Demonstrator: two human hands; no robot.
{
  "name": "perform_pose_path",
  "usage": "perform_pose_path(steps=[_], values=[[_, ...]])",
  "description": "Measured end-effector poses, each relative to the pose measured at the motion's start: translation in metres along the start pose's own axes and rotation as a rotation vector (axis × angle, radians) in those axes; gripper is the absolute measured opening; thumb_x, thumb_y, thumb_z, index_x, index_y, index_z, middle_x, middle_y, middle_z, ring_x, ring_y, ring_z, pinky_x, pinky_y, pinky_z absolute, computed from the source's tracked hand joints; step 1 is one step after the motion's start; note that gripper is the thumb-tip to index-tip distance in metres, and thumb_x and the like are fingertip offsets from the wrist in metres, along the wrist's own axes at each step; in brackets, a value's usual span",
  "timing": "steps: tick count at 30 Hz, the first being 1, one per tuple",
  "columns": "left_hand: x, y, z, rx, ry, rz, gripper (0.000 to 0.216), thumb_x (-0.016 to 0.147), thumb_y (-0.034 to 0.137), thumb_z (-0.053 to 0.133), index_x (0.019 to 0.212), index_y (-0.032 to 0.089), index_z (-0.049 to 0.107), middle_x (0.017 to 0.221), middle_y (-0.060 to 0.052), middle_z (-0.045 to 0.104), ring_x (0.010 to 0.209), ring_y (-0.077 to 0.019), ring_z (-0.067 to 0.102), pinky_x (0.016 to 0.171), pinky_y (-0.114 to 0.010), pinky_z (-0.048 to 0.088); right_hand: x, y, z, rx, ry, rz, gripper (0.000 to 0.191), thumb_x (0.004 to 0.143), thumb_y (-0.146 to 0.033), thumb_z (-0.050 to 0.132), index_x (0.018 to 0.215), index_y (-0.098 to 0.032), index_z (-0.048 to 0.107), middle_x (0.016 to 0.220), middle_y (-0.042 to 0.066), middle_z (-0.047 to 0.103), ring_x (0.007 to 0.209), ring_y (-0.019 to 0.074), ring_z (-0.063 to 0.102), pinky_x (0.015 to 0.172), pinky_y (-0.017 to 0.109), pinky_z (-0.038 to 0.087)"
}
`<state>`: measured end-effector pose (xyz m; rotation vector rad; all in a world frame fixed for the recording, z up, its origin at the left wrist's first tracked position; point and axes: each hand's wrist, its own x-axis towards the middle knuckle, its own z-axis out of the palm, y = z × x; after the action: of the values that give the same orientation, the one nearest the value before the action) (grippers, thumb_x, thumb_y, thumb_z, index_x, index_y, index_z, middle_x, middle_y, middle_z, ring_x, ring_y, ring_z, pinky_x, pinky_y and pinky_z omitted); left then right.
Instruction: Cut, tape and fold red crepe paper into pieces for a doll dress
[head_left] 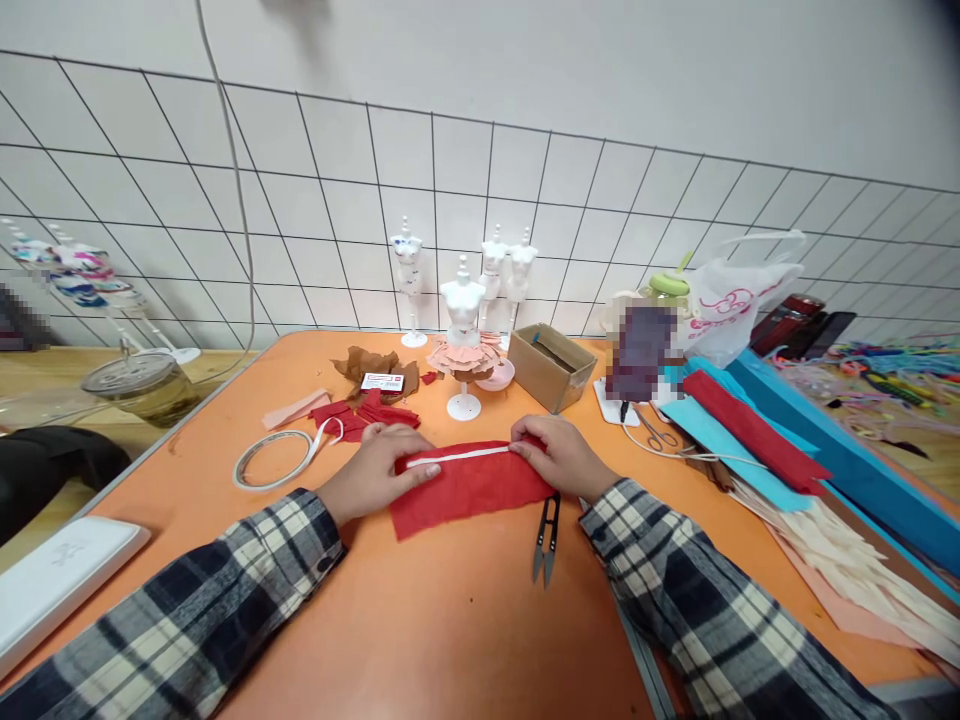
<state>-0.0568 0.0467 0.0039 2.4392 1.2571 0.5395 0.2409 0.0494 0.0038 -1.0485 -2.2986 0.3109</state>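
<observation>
A piece of red crepe paper [472, 492] lies on the orange table with a narrow white strip of tape [459, 456] along its far edge. My left hand [379, 470] grips the paper's left end, thumb stretched along the tape. At the right end, my right hand [559, 455] pinches the far corner, thumb and finger by the tape's tip. Black thread snips [547, 540] lie just below the right hand, blades toward me. To the left of my left hand is a roll of white tape [271, 460], its loose end lifted beside red scraps [364, 415].
A small white dress form [463, 300] in a pink ruffled skirt stands ahead, with several others behind. A cardboard box [551, 365], a phone [640, 352] and scissors [660, 432] sit to its right. Blue paper [847, 450] and cream strips lie far right; a white case [71, 580] lies left.
</observation>
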Motion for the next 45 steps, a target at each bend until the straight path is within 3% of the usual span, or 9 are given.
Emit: perform_pose_path(steps=[3, 6, 11, 14, 21, 26, 30, 36, 45], values=[[0.004, 0.001, 0.001, -0.192, -0.063, -0.100, 0.038, 0.087, 0.049, 0.054, 0.076, 0.016, 0.069, 0.076, -0.004, 0.069, 0.075, -0.0188, 0.058, 0.078, -0.031, 0.041, -0.001, 0.009, -0.001, -0.018, 0.012, 0.037, 0.006, 0.091, -0.021, 0.056, 0.086, -0.019, 0.060, 0.082, 0.004, 0.066, 0.077, 0.0177, 0.060, 0.071, 0.029, 0.043], [0.005, 0.003, 0.004, -0.472, -0.095, -0.193, 0.040, 0.079, 0.052, 0.062, 0.066, 0.014, 0.067, 0.067, -0.002, 0.062, 0.067, -0.0156, 0.052, 0.065, -0.025, 0.039, -0.001, 0.012, -0.001, -0.064, 0.054, 0.049, 0.008, 0.092, -0.021, 0.053, 0.090, -0.019, 0.061, 0.084, 0.005, 0.067, 0.080, 0.0195, 0.060, 0.073, 0.032, 0.045], [0.003, 0.013, 0.018, -0.710, -0.102, -0.383, 0.045, 0.077, 0.057, 0.063, 0.078, 0.012, 0.070, 0.070, -0.003, 0.065, 0.063, -0.0153, 0.054, 0.061, -0.025, 0.040, -0.002, -0.013, 0.005, -0.251, 0.368, -0.053, 0.021, 0.089, -0.025, 0.058, 0.109, -0.019, 0.062, 0.108, 0.012, 0.065, 0.103, 0.0262, 0.055, 0.092, 0.042, 0.042], [0.002, 0.027, 0.029, -0.810, -0.113, -0.399, 0.046, 0.079, 0.058, 0.062, 0.081, 0.012, 0.069, 0.073, -0.003, 0.067, 0.064, -0.0149, 0.055, 0.063, -0.025, 0.041, -0.003, -0.038, 0.016, -0.180, 0.213, -0.200, 0.014, 0.093, -0.023, 0.053, 0.100, -0.021, 0.065, 0.095, 0.006, 0.068, 0.090, 0.0210, 0.058, 0.083, 0.036, 0.044], [-0.004, 0.043, 0.034, -1.156, -0.218, -0.278, 0.036, 0.081, 0.046, 0.066, 0.095, 0.013, 0.070, 0.091, -0.007, 0.071, 0.086, -0.0202, 0.061, 0.082, -0.029, 0.044, -0.002, -0.052, 0.035, -0.084, 0.071, -0.080, 0.014, 0.091, -0.024, 0.056, 0.099, -0.019, 0.066, 0.099, 0.006, 0.070, 0.093, 0.0215, 0.058, 0.085, 0.037, 0.043], [-0.003, 0.034, 0.033, -1.022, -0.228, -0.319, 0.035, 0.077, 0.048, 0.069, 0.080, 0.012, 0.067, 0.073, -0.001, 0.064, 0.070, -0.0148, 0.054, 0.070, -0.025, 0.042, -0.003, -0.049, 0.033, -0.098, 0.091, -0.026, 0.011, 0.091, -0.023, 0.057, 0.095, -0.019, 0.067, 0.097, 0.006, 0.071, 0.093, 0.0212, 0.059, 0.084, 0.036, 0.043], [-0.002, 0.036, 0.035, -0.860, -0.192, -0.286, 0.042, 0.079, 0.054, 0.063, 0.067, 0.013, 0.060, 0.060, 0.004, 0.049, 0.059, -0.0102, 0.040, 0.058, -0.022, 0.033, -0.006, -0.052, 0.034, -0.078, 0.093, -0.128, 0.019, 0.092, -0.021, 0.054, 0.106, -0.020, 0.065, 0.110, 0.006, 0.070, 0.099, 0.0203, 0.059, 0.086, 0.035, 0.042], [-0.004, 0.042, 0.031, -0.888, -0.305, -0.199, 0.041, 0.082, 0.054, 0.059, 0.084, 0.013, 0.067, 0.073, 0.000, 0.059, 0.071, -0.0149, 0.049, 0.069, -0.026, 0.042, -0.006, -0.050, 0.034, -0.069, 0.062, -0.143, 0.019, 0.093, -0.019, 0.052, 0.102, -0.020, 0.068, 0.100, 0.006, 0.073, 0.095, 0.0201, 0.062, 0.082, 0.034, 0.042], [-0.003, 0.036, 0.037, -0.870, -0.148, -0.245, 0.039, 0.083, 0.051, 0.059, 0.071, 0.014, 0.061, 0.063, 0.003, 0.050, 0.063, -0.0119, 0.044, 0.063, -0.023, 0.038, -0.007, -0.051, 0.037, 0.015, 0.182, -0.075, 0.015, 0.093, -0.023, 0.053, 0.098, -0.020, 0.067, 0.093, 0.006, 0.072, 0.086, 0.0179, 0.064, 0.079, 0.030, 0.047]])
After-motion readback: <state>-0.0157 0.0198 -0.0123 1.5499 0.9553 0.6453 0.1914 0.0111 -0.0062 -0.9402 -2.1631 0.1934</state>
